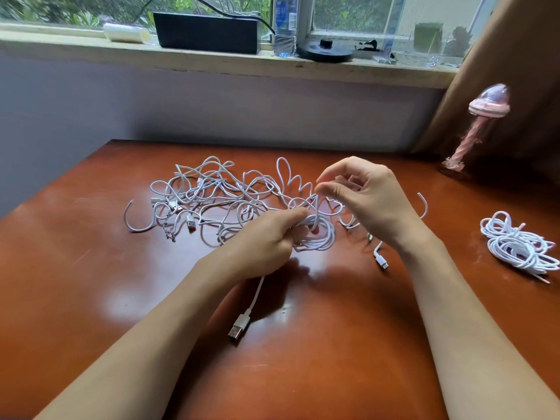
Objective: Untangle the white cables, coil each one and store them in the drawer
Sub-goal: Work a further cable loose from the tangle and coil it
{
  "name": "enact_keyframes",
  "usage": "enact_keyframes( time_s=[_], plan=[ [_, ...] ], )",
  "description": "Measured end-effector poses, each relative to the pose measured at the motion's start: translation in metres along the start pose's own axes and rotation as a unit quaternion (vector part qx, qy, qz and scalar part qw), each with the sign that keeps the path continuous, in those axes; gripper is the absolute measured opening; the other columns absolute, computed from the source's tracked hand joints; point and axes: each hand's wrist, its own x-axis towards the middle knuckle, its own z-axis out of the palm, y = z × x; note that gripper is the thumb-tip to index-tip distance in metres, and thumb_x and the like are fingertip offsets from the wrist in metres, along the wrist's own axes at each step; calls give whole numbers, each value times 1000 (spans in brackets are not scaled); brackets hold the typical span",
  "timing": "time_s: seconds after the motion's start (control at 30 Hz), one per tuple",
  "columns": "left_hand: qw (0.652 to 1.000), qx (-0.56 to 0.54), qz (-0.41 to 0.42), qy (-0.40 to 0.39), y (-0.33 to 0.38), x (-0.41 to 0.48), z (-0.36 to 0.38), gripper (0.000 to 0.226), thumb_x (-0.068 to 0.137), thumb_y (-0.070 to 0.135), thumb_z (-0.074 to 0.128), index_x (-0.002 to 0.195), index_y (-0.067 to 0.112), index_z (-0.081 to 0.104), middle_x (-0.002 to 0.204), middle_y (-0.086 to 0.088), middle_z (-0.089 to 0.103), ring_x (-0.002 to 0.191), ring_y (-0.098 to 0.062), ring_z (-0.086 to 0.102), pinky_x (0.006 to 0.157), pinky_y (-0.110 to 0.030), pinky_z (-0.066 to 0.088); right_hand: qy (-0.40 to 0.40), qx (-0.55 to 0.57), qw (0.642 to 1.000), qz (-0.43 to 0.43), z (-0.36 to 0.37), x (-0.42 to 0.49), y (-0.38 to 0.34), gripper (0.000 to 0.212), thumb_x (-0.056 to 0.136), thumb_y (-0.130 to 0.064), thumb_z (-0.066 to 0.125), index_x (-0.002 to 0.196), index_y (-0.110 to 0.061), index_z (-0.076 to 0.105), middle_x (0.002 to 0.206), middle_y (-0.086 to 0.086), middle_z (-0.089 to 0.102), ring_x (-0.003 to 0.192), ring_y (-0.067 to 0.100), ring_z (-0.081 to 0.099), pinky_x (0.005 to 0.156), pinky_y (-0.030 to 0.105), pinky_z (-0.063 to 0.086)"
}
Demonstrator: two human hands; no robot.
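Observation:
A tangle of white cables (212,195) lies spread over the back middle of the brown table (91,268). My left hand (266,237) grips a small coil of white cable (318,234) just above the table. That cable's USB plug (239,327) trails down onto the table below my left wrist. My right hand (360,189) pinches a strand of the same cable above the coil, between thumb and forefinger. A finished bundle of white cable (518,247) rests at the right edge. No drawer is in view.
A pink jellyfish-shaped lamp (472,128) stands at the back right beside a brown curtain (500,56). The windowsill behind holds a black box (206,33), a water bottle (285,25) and a black round device (324,51). A loose small connector (381,259) lies right of the coil.

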Motion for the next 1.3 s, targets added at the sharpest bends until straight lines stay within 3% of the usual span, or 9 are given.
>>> enact_keyframes(
  time_s=[0.3, 0.43, 0.53, 0.67, 0.8, 0.9, 1.0, 1.2, 1.3],
  plan=[
    [989, -127, 8, 81, 17, 0, -2, 15, 95, 9, 46, 98, 4, 61, 81, 8, 58, 72, -1, 50, 69, -21, 42, 19, -11, 998, 66, 6, 1, 18, 27, 85, -52, 72, 82, -25, 77, 61, -1, 65, 58, 8, 48, 55, 27, 40],
    [978, -169, -13, 123, 14, 2, -2, 22, 97, 20, 46, 107, 8, 62, 89, -19, 58, 75, -34, 52, 63, -54, 54, -3, 0, 998, 60, 14, 2, 24, 32, 93, -52, 66, 83, -23, 76, 69, -5, 71, 65, 5, 54, 61, 33, 49],
    [964, -201, -38, 167, 13, 4, 0, 18, 96, 26, 46, 103, 21, 62, 88, -13, 56, 77, -24, 53, 66, -65, 55, -21, 8, 998, 57, 19, 2, 24, 21, 100, -29, 64, 83, -21, 74, 60, -20, 62, 59, -4, 46, 57, 18, 39],
    [957, -171, -55, 229, 9, 8, -1, 17, 98, 26, 44, 98, 20, 60, 85, 4, 58, 77, -18, 54, 74, -61, 53, -57, -3, 996, 64, 33, -1, 19, 30, 103, -39, 58, 92, -16, 74, 69, 4, 65, 67, 5, 44, 58, 37, 44],
    [948, -115, -82, 285, 7, 9, -2, 23, 98, 27, 44, 103, 12, 61, 85, 5, 65, 76, -13, 60, 76, -41, 53, -91, -10, 993, 69, 34, -4, 14, 17, 104, -29, 57, 98, -23, 71, 61, -1, 55, 37, 19, 54, 34, 36, 45],
    [945, -50, -82, 312, 6, 8, -3, 15, 100, 22, 44, 101, 15, 58, 79, 10, 63, 69, -1, 57, 64, -21, 42, -115, -6, 992, 58, 38, -6, 10, 17, 103, -17, 59, 112, -14, 73, 80, -14, 67, 59, -3, 65, 58, 19, 53],
    [940, -24, -73, 333, 5, 7, -6, 11, 104, 11, 46, 102, 13, 57, 79, 9, 63, 73, -3, 58, 62, -15, 39, -143, -24, 989, 42, 43, -7, 6, 29, 101, -11, 60, 129, -11, 68, 115, -13, 68, 99, -14, 60, 88, 2, 40],
    [928, 43, -46, 366, 0, 7, -9, 18, 104, 9, 49, 114, 13, 63, 79, 7, 61, 65, -1, 52, 62, -13, 37, -194, -72, 978, 28, 49, -12, -3, 39, 99, -12, 62, 137, -15, 62, 104, 2, 71, 79, 9, 59, 79, 14, 44],
    [929, 72, -43, 360, -4, 5, -9, 19, 102, 9, 48, 114, 12, 63, 87, 2, 66, 71, -15, 55, 67, -29, 44, -206, -119, 971, 1, 53, -12, -2, 32, 96, -5, 57, 126, -12, 69, 95, 4, 74, 70, -1, 58, 73, 22, 45]
  ],
)
